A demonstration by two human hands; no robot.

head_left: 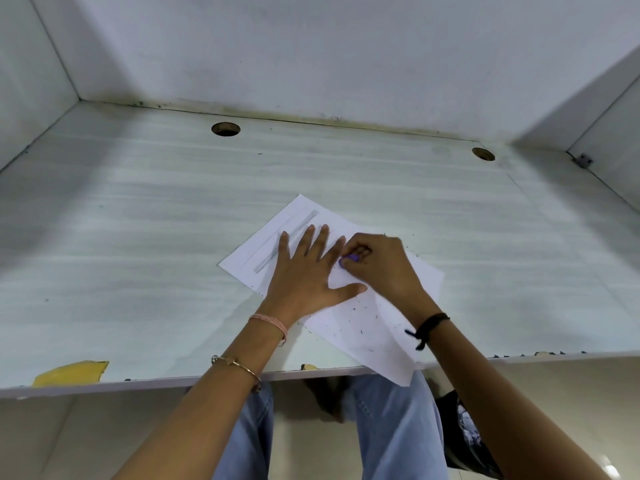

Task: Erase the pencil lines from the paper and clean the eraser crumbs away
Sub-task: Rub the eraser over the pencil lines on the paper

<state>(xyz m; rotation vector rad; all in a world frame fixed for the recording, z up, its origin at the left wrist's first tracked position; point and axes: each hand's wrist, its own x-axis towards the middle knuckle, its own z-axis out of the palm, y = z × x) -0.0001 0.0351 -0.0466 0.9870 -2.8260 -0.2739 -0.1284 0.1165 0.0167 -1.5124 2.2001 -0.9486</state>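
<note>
One half-hidden eraser (348,261) pinched by right hand (379,268) fingers; left hand (306,273) fingers flat on paper (367,327).

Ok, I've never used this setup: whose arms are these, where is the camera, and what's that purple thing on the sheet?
There is no machine here, only a person's two bare hands. The single camera sits on their head, looking down at the desk. The left hand lies flat, fingers spread, pressing the paper down. The right hand pinches a small purple eraser against the sheet. Grey pencil lines remain near the far corner, and dark crumbs dot the near half.
</note>
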